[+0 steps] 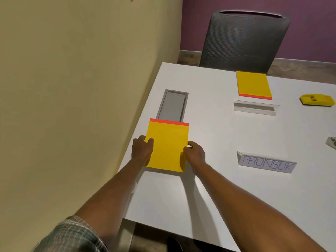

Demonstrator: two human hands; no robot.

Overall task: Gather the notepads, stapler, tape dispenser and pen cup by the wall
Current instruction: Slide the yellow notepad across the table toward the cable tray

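While both hands pinch its side edges, left hand (pixel 142 148) and right hand (pixel 194 154) hold the yellow notepad (pixel 168 146) between them.

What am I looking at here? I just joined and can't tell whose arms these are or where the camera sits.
No machine: a person works bare-handed, filmed by one camera on their head, looking down. The left hand and right hand grip the near notepad by its sides, close to the wall. On the table lie a far notepad by the chair, a blank card, a lettered card, and a yellow item I can't identify.
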